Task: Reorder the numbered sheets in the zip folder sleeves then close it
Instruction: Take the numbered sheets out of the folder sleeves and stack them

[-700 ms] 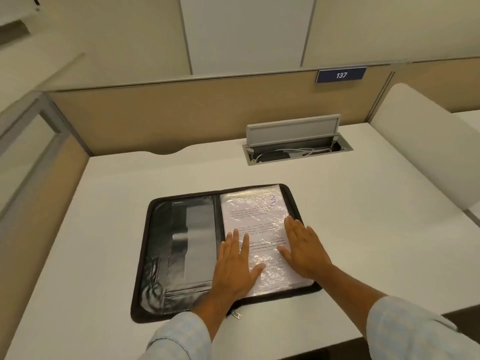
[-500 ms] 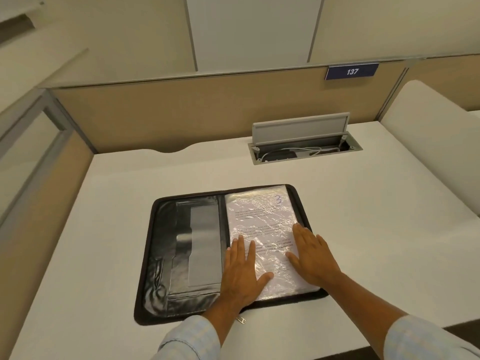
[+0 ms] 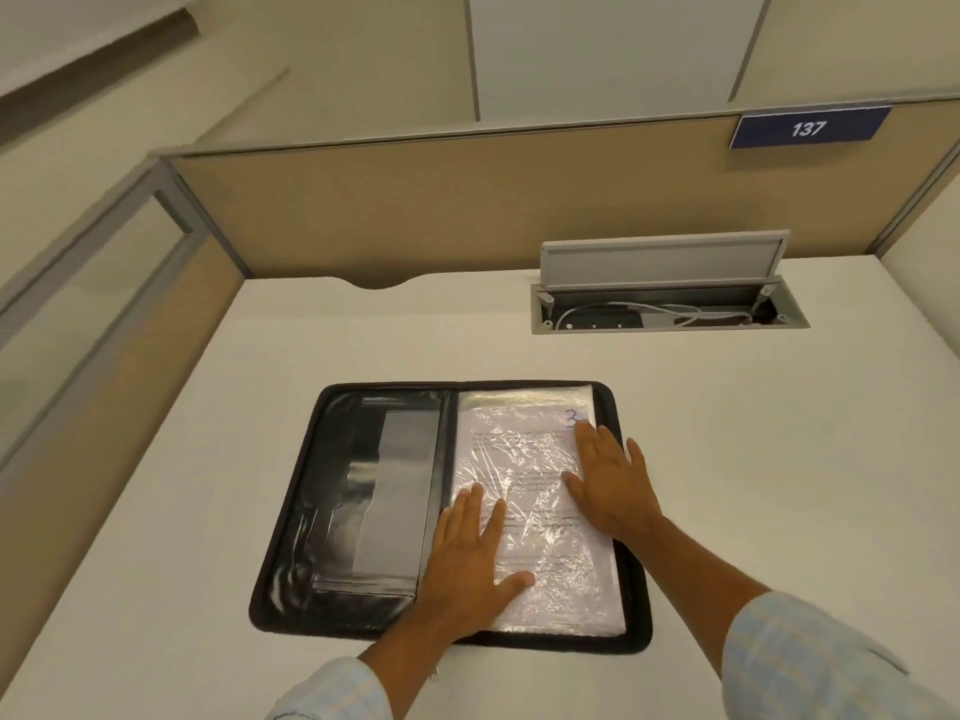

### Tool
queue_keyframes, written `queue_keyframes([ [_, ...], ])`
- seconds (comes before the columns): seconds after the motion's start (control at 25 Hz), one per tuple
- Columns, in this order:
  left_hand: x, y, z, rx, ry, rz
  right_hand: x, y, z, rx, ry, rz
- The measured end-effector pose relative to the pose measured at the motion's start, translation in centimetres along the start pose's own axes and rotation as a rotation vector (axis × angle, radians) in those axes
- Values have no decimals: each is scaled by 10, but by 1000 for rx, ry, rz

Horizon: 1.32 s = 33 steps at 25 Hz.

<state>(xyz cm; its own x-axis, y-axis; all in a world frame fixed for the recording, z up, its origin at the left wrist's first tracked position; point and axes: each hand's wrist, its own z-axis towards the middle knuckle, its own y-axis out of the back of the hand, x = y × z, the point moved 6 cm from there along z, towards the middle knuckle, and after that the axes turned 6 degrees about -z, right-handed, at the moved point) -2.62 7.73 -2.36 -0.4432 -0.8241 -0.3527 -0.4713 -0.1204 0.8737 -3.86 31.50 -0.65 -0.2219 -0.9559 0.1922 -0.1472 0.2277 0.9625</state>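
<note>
Two hands lie flat on one top sheet, fingers straight, holding nothing: our left hand [image 3: 470, 550] near, our right hand [image 3: 608, 475] farther. We see one black zip folder [image 3: 363, 491] open on one white desk [image 3: 727, 459]. The sheet [image 3: 524, 454] shows one "3". Beyond sits one cable box [image 3: 670, 309].

I am pressing my left hand [image 3: 470, 556] and right hand [image 3: 608, 480] flat on the plastic sleeve [image 3: 530, 475] holding sheet 3 [image 3: 550, 558] in the open zip folder [image 3: 343, 517].
</note>
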Motion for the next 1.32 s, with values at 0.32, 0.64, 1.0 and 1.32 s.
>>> queue_keyframes([
  [0.32,-10,70,66,-314,6,-130,-14,20,13,-345,19,43],
  [0.64,-8,105,155,-133,-135,-32,-10,21,17,-291,-56,349],
  [1.0,13,127,164,-325,-240,-239,-1,19,35,-271,-243,637],
  [1.32,15,132,188,13,-253,-499,-21,3,44,-243,-390,819],
])
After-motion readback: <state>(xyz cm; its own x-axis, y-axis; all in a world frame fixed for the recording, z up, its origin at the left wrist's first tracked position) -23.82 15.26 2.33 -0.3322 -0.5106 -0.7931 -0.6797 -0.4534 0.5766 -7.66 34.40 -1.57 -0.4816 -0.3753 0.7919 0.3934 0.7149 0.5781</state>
